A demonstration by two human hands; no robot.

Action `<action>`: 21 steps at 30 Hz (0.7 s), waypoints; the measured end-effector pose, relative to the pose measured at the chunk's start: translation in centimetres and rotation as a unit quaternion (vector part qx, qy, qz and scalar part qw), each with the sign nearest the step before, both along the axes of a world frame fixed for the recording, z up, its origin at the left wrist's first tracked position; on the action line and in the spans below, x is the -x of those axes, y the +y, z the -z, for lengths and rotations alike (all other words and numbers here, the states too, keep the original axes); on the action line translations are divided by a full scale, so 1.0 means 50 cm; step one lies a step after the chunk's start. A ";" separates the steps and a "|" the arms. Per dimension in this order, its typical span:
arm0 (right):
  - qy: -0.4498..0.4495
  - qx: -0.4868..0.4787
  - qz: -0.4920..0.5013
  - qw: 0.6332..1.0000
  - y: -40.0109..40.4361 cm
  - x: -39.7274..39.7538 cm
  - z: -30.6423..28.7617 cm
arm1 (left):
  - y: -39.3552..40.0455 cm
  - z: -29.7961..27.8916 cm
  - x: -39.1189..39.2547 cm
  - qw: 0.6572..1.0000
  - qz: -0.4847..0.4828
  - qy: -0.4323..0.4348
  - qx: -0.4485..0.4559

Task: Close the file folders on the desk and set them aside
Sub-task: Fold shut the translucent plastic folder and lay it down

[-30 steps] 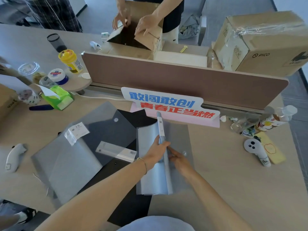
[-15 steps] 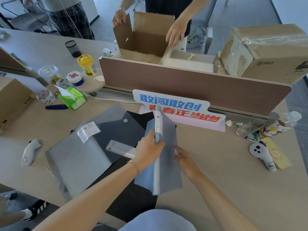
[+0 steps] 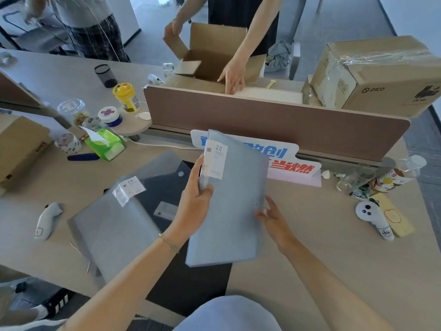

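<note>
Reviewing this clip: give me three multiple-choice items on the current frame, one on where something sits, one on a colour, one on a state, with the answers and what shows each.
1. Where does the green tissue pack sit relative to the lifted blue-grey folder?
A. To its left
B. To its right
C. Under it

2. What colour is the lid of the jar near the black mesh pen cup?
A. Red
B. Yellow
C. White

3. What state is the folder in the hands?
A. Lying open flat on the desk
B. Closed and held up
C. Torn in two

Answers:
1. A, the pack lies at the desk's left side, beyond the second grey folder.
2. B, the jar's cap is plainly yellow.
3. B, the left hand pinches its left edge while the right hand steadies the right edge, covers together.
</note>
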State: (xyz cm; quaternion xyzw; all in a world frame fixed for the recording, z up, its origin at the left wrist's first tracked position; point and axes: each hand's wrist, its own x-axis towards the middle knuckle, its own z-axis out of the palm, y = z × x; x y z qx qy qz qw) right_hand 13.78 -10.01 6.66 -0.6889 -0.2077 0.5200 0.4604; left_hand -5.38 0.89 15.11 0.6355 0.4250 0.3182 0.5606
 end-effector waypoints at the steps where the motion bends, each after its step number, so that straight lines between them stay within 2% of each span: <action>1: 0.017 -0.020 0.013 1.000 -0.005 -0.007 0.000 | 0.001 0.002 -0.002 0.999 -0.004 -0.024 0.021; 3: 0.037 -0.046 0.030 0.998 -0.017 -0.026 0.006 | 0.001 0.015 -0.007 0.998 -0.010 -0.049 0.043; 6: 0.026 -0.049 0.058 0.997 -0.036 -0.051 0.003 | -0.001 0.040 -0.024 0.998 -0.025 -0.027 0.048; 11: -0.129 -0.063 0.049 0.988 -0.073 -0.083 0.008 | -0.014 0.090 -0.076 0.997 0.005 0.079 0.004; 14: -0.209 -0.023 0.054 0.976 -0.105 -0.106 0.022 | -0.023 0.118 -0.120 0.988 0.030 0.152 -0.019; 21: -0.294 0.047 0.073 0.952 -0.179 -0.171 0.077 | -0.049 0.200 -0.218 0.948 0.150 0.275 -0.051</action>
